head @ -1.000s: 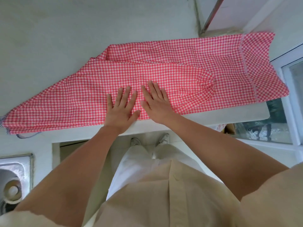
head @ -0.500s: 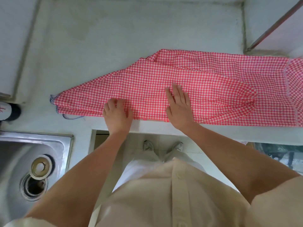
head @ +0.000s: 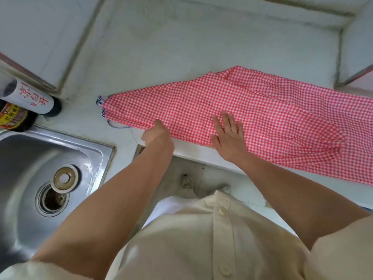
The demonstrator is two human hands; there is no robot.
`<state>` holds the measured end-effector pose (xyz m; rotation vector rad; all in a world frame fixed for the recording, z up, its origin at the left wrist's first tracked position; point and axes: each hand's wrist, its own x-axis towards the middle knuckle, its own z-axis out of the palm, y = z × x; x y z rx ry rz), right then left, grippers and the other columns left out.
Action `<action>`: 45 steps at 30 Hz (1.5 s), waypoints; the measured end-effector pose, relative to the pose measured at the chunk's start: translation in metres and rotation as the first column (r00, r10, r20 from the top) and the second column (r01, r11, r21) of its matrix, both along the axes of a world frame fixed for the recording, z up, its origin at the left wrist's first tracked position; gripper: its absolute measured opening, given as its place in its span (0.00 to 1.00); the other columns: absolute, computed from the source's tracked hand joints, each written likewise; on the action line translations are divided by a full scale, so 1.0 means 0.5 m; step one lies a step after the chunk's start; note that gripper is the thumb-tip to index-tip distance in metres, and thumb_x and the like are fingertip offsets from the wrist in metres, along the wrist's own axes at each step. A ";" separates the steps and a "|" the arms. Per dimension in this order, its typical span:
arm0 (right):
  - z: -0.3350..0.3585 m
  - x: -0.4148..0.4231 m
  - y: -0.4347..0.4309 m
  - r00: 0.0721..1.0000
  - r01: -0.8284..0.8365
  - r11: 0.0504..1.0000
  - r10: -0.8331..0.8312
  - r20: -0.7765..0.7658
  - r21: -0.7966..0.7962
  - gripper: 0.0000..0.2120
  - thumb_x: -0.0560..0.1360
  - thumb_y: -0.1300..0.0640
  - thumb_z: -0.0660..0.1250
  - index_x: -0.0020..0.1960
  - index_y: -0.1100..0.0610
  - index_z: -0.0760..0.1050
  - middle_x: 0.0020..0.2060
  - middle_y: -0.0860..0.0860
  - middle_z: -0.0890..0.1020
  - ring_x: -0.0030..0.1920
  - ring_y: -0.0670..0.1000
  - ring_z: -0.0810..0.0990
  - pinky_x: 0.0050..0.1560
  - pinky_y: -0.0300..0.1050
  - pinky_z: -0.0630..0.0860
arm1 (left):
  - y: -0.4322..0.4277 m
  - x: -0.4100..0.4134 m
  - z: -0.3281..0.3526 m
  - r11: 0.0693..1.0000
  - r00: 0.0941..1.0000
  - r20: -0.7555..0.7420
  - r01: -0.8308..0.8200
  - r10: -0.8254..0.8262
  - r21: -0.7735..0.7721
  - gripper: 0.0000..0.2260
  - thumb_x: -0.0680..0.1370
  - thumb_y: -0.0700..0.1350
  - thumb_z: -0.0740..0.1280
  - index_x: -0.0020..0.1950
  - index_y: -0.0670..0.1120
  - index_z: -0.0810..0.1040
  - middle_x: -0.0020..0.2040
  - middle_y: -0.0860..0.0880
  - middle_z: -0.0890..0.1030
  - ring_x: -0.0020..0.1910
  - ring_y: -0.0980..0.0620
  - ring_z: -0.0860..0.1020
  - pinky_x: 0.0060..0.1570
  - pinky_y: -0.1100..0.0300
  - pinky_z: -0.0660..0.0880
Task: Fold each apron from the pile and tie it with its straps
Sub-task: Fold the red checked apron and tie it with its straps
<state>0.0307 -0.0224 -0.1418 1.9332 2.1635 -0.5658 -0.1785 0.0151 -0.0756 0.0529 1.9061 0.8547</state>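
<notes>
A red-and-white checked apron (head: 252, 110) lies folded lengthwise across the pale counter (head: 181, 47), its right end running out of view. A blue-striped strap (head: 102, 106) pokes out at its narrow left tip. My left hand (head: 156, 134) sits at the apron's near edge with its fingers curled under the cloth, gripping that edge. My right hand (head: 229, 134) lies flat on the apron with straight, spread fingers, pressing it down near the counter's front edge.
A steel sink (head: 40, 174) with an open drain lies to the left. Two bottles (head: 22, 106) stand behind it at the wall. A raised ledge (head: 355, 63) borders the counter at the right. My feet show on the floor below.
My left hand slid left along the apron's near edge and curled onto it. My right hand stayed flat on the cloth. The view swung left, bringing in the sink and bottles.
</notes>
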 end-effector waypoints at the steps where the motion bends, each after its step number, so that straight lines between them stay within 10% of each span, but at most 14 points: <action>1: 0.002 0.001 0.001 1.000 -0.002 1.000 0.002 -0.005 -0.011 0.31 0.83 0.44 0.43 0.80 0.53 0.34 0.78 0.55 0.34 0.77 0.56 0.31 0.73 0.56 0.29 | 0.007 0.004 -0.001 1.000 1.000 0.030 -0.005 0.005 0.009 0.20 0.81 0.49 0.62 0.68 0.39 0.72 0.67 0.41 0.75 0.65 0.41 0.76 0.58 0.51 0.75; 14: 0.014 0.007 0.006 0.996 0.011 0.997 -0.018 -0.092 -0.080 0.32 0.83 0.44 0.43 0.78 0.55 0.30 0.77 0.54 0.30 0.76 0.52 0.28 0.74 0.55 0.28 | 0.023 0.023 -0.007 0.975 0.972 0.221 -0.127 0.084 0.185 0.19 0.77 0.46 0.70 0.67 0.47 0.71 0.58 0.50 0.80 0.53 0.50 0.81 0.50 0.58 0.80; 18: 0.012 0.010 0.012 0.975 0.070 0.992 -0.090 -0.204 -0.104 0.30 0.84 0.45 0.44 0.79 0.55 0.35 0.78 0.51 0.35 0.77 0.49 0.31 0.74 0.52 0.28 | 0.038 0.046 0.004 0.930 0.998 0.003 0.056 -0.061 0.362 0.22 0.78 0.43 0.68 0.71 0.46 0.67 0.64 0.51 0.76 0.59 0.52 0.77 0.61 0.59 0.75; 21: 0.027 0.017 0.021 0.857 0.245 0.958 -0.286 -0.429 -0.149 0.25 0.85 0.51 0.47 0.80 0.53 0.45 0.80 0.49 0.46 0.79 0.46 0.41 0.76 0.47 0.34 | 0.043 0.105 0.033 0.816 0.951 -0.152 0.308 -0.268 0.489 0.08 0.81 0.41 0.64 0.59 0.49 0.72 0.51 0.56 0.77 0.47 0.62 0.76 0.49 0.71 0.72; 27: 0.097 0.074 0.030 0.101 0.525 0.700 -0.616 -0.781 -0.483 0.23 0.82 0.53 0.53 0.76 0.53 0.63 0.73 0.51 0.69 0.71 0.49 0.68 0.73 0.46 0.62 | 0.030 0.261 0.043 0.359 0.520 -0.636 0.854 -0.571 0.376 0.14 0.80 0.45 0.63 0.34 0.47 0.67 0.28 0.52 0.68 0.28 0.52 0.68 0.33 0.52 0.68; 31: 0.155 0.158 0.006 -0.238 0.563 0.598 -0.543 -0.805 -0.570 0.27 0.84 0.41 0.43 0.70 0.55 0.70 0.63 0.54 0.79 0.58 0.50 0.79 0.58 0.44 0.75 | -0.009 0.369 0.051 0.048 0.089 -0.837 0.996 -0.539 0.075 0.11 0.81 0.44 0.62 0.56 0.37 0.76 0.46 0.40 0.80 0.44 0.43 0.78 0.44 0.51 0.71; 34: 0.165 0.231 -0.018 -0.361 0.564 0.550 -0.507 -0.783 -0.616 0.25 0.83 0.39 0.46 0.65 0.50 0.73 0.62 0.51 0.80 0.61 0.50 0.79 0.62 0.46 0.75 | -0.030 0.433 0.031 -0.206 -0.139 -0.863 0.978 -0.486 -0.041 0.18 0.80 0.42 0.62 0.69 0.42 0.69 0.52 0.40 0.79 0.45 0.40 0.79 0.41 0.48 0.76; 39: 0.153 0.337 -0.056 -0.397 0.704 0.363 -0.512 -0.762 -0.611 0.19 0.77 0.61 0.68 0.67 0.63 0.73 0.56 0.55 0.82 0.57 0.56 0.81 0.53 0.44 0.79 | -0.059 0.501 -0.009 -0.522 -0.297 -0.864 0.852 -0.407 -0.047 0.15 0.76 0.46 0.63 0.58 0.37 0.76 0.47 0.39 0.78 0.42 0.40 0.77 0.42 0.47 0.76; 42: 0.147 0.393 -0.068 -0.375 0.798 0.256 -0.498 -0.782 -0.546 0.13 0.77 0.63 0.66 0.62 0.60 0.74 0.56 0.56 0.81 0.56 0.58 0.81 0.57 0.54 0.79 | -0.060 0.511 -0.016 -0.405 -0.158 -0.900 0.914 -0.406 0.023 0.19 0.77 0.51 0.59 0.61 0.44 0.78 0.51 0.46 0.80 0.51 0.47 0.75 0.54 0.51 0.71; 45: 0.148 0.438 -0.072 -0.243 0.884 0.224 -0.531 -0.812 -0.411 0.15 0.76 0.56 0.63 0.62 0.59 0.74 0.57 0.54 0.81 0.57 0.56 0.79 0.63 0.57 0.76 | -0.048 0.507 -0.018 0.033 0.037 -0.932 0.999 -0.360 0.027 0.16 0.78 0.51 0.58 0.58 0.44 0.76 0.57 0.44 0.76 0.58 0.46 0.71 0.59 0.50 0.65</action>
